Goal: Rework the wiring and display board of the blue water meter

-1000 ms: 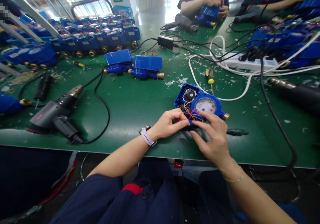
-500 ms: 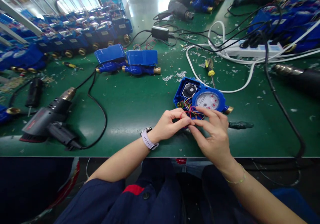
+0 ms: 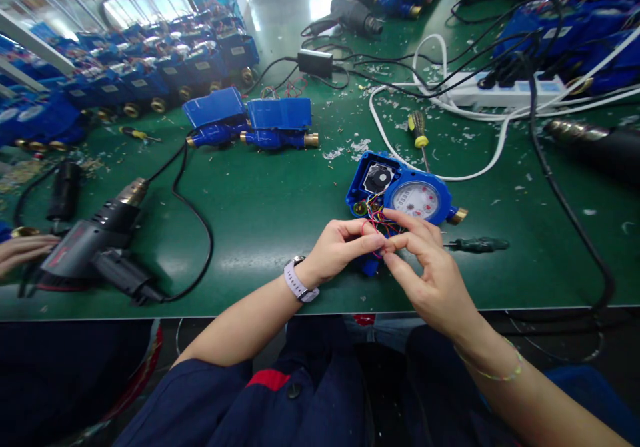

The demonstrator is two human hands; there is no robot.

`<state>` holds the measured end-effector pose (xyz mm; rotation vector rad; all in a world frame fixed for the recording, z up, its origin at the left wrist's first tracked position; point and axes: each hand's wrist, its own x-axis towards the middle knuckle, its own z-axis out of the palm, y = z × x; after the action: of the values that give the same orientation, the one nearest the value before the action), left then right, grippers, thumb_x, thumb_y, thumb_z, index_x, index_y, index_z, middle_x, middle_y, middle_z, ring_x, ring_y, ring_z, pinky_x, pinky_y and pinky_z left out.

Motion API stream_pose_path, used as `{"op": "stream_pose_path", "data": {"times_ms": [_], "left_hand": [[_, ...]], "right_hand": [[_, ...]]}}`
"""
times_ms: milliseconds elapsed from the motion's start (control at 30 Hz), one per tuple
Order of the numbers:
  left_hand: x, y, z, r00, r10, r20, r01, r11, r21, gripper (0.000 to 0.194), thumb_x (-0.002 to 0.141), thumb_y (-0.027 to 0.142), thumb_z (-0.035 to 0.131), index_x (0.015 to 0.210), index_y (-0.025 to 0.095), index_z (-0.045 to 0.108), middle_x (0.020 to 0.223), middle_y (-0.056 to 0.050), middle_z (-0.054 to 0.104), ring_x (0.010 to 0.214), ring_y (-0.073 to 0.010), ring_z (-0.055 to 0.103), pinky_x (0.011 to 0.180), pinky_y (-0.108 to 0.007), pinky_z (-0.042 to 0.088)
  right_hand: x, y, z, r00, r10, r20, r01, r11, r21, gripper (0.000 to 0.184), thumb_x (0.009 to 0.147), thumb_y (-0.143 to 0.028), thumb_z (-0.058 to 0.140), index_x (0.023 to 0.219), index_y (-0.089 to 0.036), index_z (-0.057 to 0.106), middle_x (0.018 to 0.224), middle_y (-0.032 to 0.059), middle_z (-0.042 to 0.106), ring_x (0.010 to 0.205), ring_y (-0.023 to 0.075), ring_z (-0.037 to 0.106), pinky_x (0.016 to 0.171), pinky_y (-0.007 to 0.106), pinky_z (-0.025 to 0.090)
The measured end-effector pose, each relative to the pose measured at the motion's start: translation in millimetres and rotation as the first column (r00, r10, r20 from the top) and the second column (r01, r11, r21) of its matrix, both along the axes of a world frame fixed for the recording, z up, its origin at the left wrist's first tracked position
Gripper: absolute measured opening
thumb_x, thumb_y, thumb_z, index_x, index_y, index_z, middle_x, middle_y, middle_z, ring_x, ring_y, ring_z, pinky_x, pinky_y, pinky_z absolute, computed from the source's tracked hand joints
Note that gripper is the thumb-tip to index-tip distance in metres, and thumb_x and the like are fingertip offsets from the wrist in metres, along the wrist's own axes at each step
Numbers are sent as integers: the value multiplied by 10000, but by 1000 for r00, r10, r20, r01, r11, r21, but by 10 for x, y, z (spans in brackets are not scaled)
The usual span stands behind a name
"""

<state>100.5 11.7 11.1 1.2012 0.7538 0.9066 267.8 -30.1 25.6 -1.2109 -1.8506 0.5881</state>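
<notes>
A blue water meter [image 3: 416, 200] with a round dial and an open box section lies on the green bench. Thin red and other coloured wires [image 3: 376, 219] run out of its box toward my fingers. My left hand [image 3: 345, 247] pinches the wires between thumb and forefinger at the meter's near side. Right beside it, the fingertips of my right hand [image 3: 425, 260] close on the wire ends, nearly touching my left thumb. The exact wire ends are hidden by my fingers. A dark-handled screwdriver [image 3: 480, 245] lies just right of my right hand.
A heat gun [image 3: 95, 247] lies at left, with a co-worker's hand [image 3: 23, 254] by it. Two blue meters [image 3: 280, 124] sit ahead, and rows of meters [image 3: 165, 74] stand behind. A yellow screwdriver [image 3: 418, 132], white cable [image 3: 493, 164] and power strip [image 3: 505, 94] lie beyond.
A co-worker's hand has come in at the left by the heat gun. My right hand has shifted slightly, still pinching at the wires. The view has shifted a little.
</notes>
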Motion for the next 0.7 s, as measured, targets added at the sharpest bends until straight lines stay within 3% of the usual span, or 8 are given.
{"op": "stream_pose_path", "data": {"times_ms": [233,533,700], "left_hand": [[51,-38,1,999,47,15,-45,994,-101,416,685,506,787,637,122,637,641,4,603,599,-75,482,607,-229,396],[65,-26,1,996,6,90,19,961,-275,434,620,509,827,631,119,637,620,16,602,592,-64,478,631,-228,380],[79,-42,13,994,17,107,16,955,-296,429,618,510,829,629,123,644,634,10,625,600,-68,487,640,-233,375]], "right_hand": [[4,9,7,1000,-2,-7,2,1000,11,151,907,-205,508,761,-214,542,1258,50,598,1172,245,495,991,442,386],[17,31,13,999,-24,42,19,994,104,146,923,-201,536,780,-208,566,1196,79,617,1139,252,535,973,447,416],[64,24,109,983,-107,150,50,938,343,37,875,-162,619,880,-196,607,1019,103,624,973,253,585,849,418,469]]}}
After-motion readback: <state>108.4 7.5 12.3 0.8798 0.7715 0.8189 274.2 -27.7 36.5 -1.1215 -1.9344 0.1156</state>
